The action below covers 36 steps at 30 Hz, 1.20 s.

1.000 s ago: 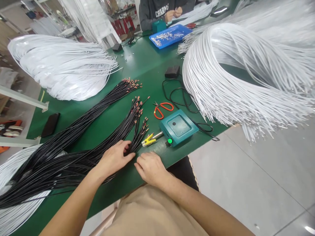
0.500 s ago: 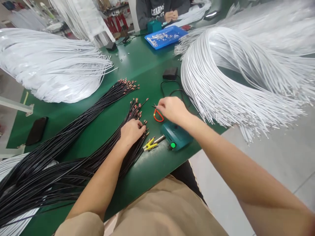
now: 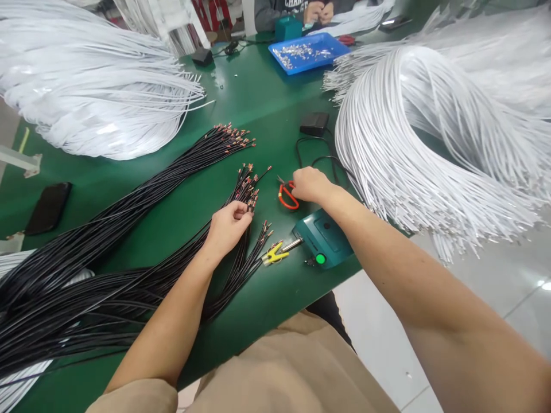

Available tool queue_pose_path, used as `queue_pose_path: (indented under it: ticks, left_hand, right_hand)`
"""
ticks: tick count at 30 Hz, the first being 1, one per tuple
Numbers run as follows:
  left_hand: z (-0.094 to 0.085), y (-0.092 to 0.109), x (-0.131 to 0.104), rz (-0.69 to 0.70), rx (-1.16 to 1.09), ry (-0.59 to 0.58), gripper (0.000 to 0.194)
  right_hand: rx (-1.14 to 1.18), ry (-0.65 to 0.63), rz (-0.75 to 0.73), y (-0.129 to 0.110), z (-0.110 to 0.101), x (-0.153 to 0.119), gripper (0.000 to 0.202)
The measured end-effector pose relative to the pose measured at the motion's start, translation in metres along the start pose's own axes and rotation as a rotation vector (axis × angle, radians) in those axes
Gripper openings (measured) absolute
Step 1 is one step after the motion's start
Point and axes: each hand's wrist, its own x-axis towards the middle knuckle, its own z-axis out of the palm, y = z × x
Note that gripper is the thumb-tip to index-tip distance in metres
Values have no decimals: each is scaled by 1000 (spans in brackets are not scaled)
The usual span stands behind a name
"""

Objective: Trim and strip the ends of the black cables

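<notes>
My left hand [image 3: 230,226] is closed, thumb and fingers pinched on the black cables [image 3: 241,192] just behind their stripped, copper-coloured ends. A smaller group of black cables [image 3: 241,281] fans out below that hand, reaching toward a yellow clip [image 3: 274,254]. At the right, my right hand [image 3: 313,184] curls its fingers on one handle of the orange-handled scissors [image 3: 289,198]; the blades point left and the fingertips are partly hidden. Just below my right forearm sits a teal machine [image 3: 325,238] with a green button and a metal rod toward the clip.
Another black cable bundle [image 3: 172,183] lies farther left, near a dark phone [image 3: 48,207]. White cables pile up at left [image 3: 99,97] and right [image 3: 379,143]. A black pedal-like box [image 3: 314,123] and a blue tray [image 3: 297,66] of small parts stand beyond. Opposite, a person's hands [image 3: 318,12] are together.
The view has shifted. My left hand has moved up the black cables, leaving a smaller group apart below it. My right hand has slid slightly right along the scissors, exposing more of the handles.
</notes>
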Motion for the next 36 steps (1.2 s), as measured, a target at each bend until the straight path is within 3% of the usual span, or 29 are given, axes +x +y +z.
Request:
queue_pose_path:
  ticks: [3, 6, 9, 12, 14, 18, 22, 27, 30, 36]
  left_hand:
    - [-6, 0, -7, 7, -266, -22, 15]
    - [-13, 6, -18, 32, -435, 14, 20]
    - [-22, 14, -31, 111, -521, 30, 26]
    - [-29, 19, -44, 136, -546, 30, 37]
    - [-33, 20, -51, 142, -545, 29, 40]
    - [-35, 17, -57, 173, -543, 77, 24]
    - [-39, 12, -58, 225, -553, 100, 13]
    - [-47, 11, -60, 256, -506, 43, 29]
    - [-51, 12, -62, 273, -453, 24, 26]
    - [-55, 12, -62, 151, -541, -1, 30]
  right_hand:
    - [145, 71, -25, -4, -13, -12, 26]
    - [631, 119, -143, -17, -26, -42, 17]
    - [1098, -38, -300, -31, -33, -79, 25]
    - [1266, -137, -343, -43, -29, -107, 31]
    - [1218, -129, -296, -49, -22, -118, 31]
    - [964, -42, -255, -57, -11, -127, 31]
    - [617, 156, -326, -65, -10, -131, 45]
    - [293, 299, -360, -74, -9, -133, 44]
    - [135, 339, -375, -74, -5, -133, 40]
    - [-20, 397, -413, -75, -4, -129, 44]
